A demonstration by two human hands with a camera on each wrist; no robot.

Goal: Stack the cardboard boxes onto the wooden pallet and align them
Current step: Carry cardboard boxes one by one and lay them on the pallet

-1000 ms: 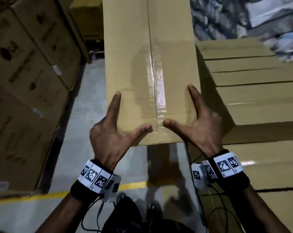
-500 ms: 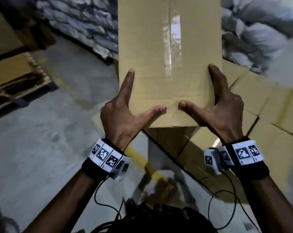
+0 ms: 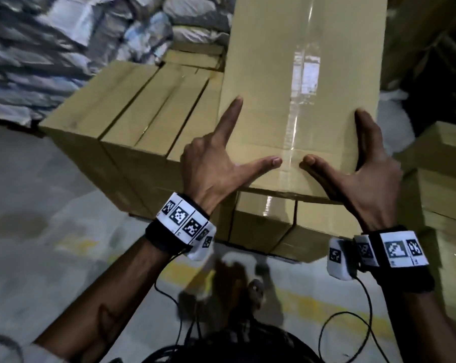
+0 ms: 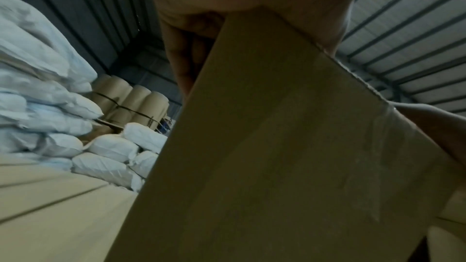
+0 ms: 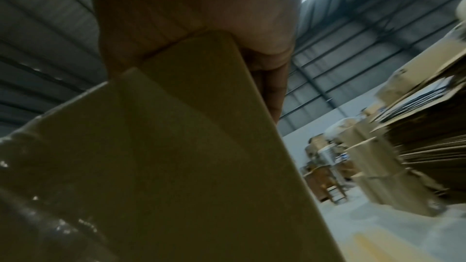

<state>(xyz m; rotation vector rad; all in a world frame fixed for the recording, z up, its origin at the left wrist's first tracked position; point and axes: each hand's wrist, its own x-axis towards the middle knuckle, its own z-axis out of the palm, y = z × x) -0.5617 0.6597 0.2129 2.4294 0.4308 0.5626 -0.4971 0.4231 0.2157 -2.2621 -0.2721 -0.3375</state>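
Swung since the earlier frame, the long tan taped cardboard box [image 3: 300, 100], clamped between left hand [image 3: 213, 166] and right hand [image 3: 363, 176], hovers above stacked tan cartons [image 3: 148, 106] at ten o'clock. Placing step; next, lower flush.

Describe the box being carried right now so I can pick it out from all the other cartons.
Start at the low stack of cardboard boxes on the floor, ahead and left. The carried box hangs above its right end, left hand and right hand holding its near corners. It alone is lifted, with glossy clear tape down the middle.
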